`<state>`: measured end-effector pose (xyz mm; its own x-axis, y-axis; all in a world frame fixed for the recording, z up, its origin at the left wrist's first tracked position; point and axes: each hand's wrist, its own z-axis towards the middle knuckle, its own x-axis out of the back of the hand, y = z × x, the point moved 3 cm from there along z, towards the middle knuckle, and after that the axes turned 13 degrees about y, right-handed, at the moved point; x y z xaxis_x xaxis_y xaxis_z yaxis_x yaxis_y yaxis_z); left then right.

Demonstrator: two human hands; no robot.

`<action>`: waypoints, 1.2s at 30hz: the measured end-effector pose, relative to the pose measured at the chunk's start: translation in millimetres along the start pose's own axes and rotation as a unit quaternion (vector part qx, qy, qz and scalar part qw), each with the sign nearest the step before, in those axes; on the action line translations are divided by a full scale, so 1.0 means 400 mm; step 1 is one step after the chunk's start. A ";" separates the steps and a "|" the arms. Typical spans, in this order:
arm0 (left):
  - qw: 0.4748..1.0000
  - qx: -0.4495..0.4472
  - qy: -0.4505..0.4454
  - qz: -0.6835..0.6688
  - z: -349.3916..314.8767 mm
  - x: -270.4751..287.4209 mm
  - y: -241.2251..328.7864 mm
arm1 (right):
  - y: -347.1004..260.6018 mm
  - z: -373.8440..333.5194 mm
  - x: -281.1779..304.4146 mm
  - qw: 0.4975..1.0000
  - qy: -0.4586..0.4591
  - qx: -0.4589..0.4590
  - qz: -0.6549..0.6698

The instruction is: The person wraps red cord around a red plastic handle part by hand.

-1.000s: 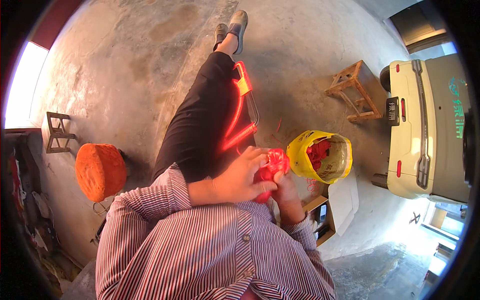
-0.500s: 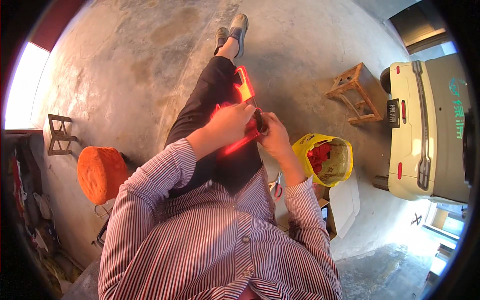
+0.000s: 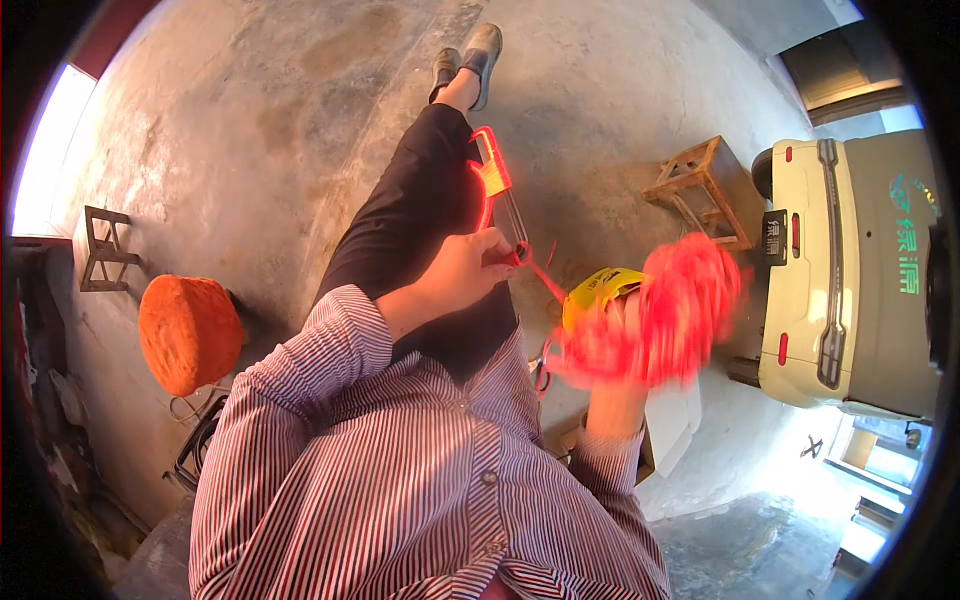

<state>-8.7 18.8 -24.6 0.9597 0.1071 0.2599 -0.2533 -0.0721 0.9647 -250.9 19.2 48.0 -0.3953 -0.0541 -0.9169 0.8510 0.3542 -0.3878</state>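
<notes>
My left hand (image 3: 462,272) lies over the dark trouser leg, its thumb and fingers pinched on a red strip (image 3: 543,280). Beyond it on my thigh is a bright red frame-like tool (image 3: 493,178) with thin metal rods running down toward the pinch. The strip stretches rightward to a big, fluffy red bundle of strips (image 3: 690,310), smeared by motion. My right hand (image 3: 618,318) is gripping this bundle, its fingers mostly covered. Behind the bundle a yellow plastic bag (image 3: 600,290) shows in part. Scissors (image 3: 543,368) with dark and red handles are beside my lap.
A wooden stool (image 3: 708,190) stands at the right, near a cream-coloured vehicle (image 3: 810,270). An orange round stool (image 3: 188,335) and a small wooden stool (image 3: 105,248) are at the left. An open carton (image 3: 672,425) sits below my right forearm.
My right hand has moved right and now carries a red bundle over the yellow bag. My left hand stays near the tool, and a red strip now spans between the hands.
</notes>
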 end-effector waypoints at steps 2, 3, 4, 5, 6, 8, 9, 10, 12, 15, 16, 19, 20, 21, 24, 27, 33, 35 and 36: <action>1.000 0.002 -0.002 0.007 0.002 -0.001 -0.010 | 0.049 -0.072 -0.083 0.976 -0.121 -0.176 0.035; 1.000 0.006 -0.004 0.008 0.004 -0.002 -0.012 | 0.096 -0.121 -0.113 0.980 -0.084 -0.178 0.012; 1.000 0.003 -0.008 0.004 0.004 -0.005 -0.013 | 0.145 -0.166 -0.150 0.983 -0.046 -0.180 -0.010; 1.000 0.020 -0.011 0.018 0.003 -0.009 -0.014 | 0.173 -0.186 -0.181 0.980 -0.017 -0.194 -0.041; 0.999 0.029 -0.014 0.026 0.001 -0.015 -0.012 | 0.174 -0.182 -0.210 0.983 -0.017 -0.176 -0.042; 0.998 -0.014 0.019 0.057 -0.006 -0.025 0.005 | 0.161 -0.163 -0.265 0.984 -0.075 -0.155 -0.054; 0.993 -0.066 0.055 0.081 -0.011 -0.026 0.021 | 0.135 -0.150 -0.291 0.988 -0.120 -0.094 -0.036; 0.986 -0.092 0.077 0.120 -0.017 -0.028 0.035 | 0.099 -0.118 -0.307 0.971 -0.224 -0.077 -0.045; 0.944 -0.243 0.182 0.133 -0.030 -0.015 0.081 | 0.018 -0.099 -0.329 0.914 -0.389 -0.003 -0.114; 0.972 -0.188 0.136 -0.017 -0.014 0.005 0.104 | -0.047 -0.080 -0.298 0.872 -0.341 0.166 -0.309; 0.987 -0.071 0.091 -0.113 0.004 0.012 0.093 | -0.043 -0.067 -0.269 0.852 -0.244 0.236 -0.399; 0.960 0.125 0.138 -0.209 0.061 0.041 0.062 | -0.038 0.026 -0.166 0.637 -0.061 0.277 -0.716; 0.952 0.213 0.109 -0.191 0.069 0.038 0.044 | -0.001 0.071 -0.119 0.589 -0.068 0.233 -0.771; 0.939 0.279 0.092 -0.180 0.075 0.036 0.028 | 0.040 0.117 -0.075 0.537 -0.062 0.223 -0.811; 0.901 0.417 -0.036 -0.117 0.079 0.027 -0.015 | 0.149 0.195 0.043 0.559 -0.022 0.151 -0.815; 0.917 0.365 0.023 -0.156 0.097 0.041 -0.022 | 0.204 0.213 0.113 0.766 0.077 0.045 -0.637; 0.958 0.167 0.081 -0.218 0.110 0.040 0.062 | 0.184 0.164 0.045 0.643 -0.018 0.283 -0.712; 0.908 0.288 -0.003 -0.304 0.092 0.019 0.077 | 0.169 0.164 0.034 0.681 0.029 0.257 -0.685; 0.870 0.307 0.000 -0.385 0.091 0.017 0.086 | 0.155 0.167 0.041 0.734 0.092 0.207 -0.640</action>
<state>-6.3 -18.9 9.0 0.8161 0.3583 -0.4535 0.5779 -0.4958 0.6482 -181.4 -22.3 2.8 -0.9701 0.0459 0.2382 -0.2426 -0.1939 -0.9506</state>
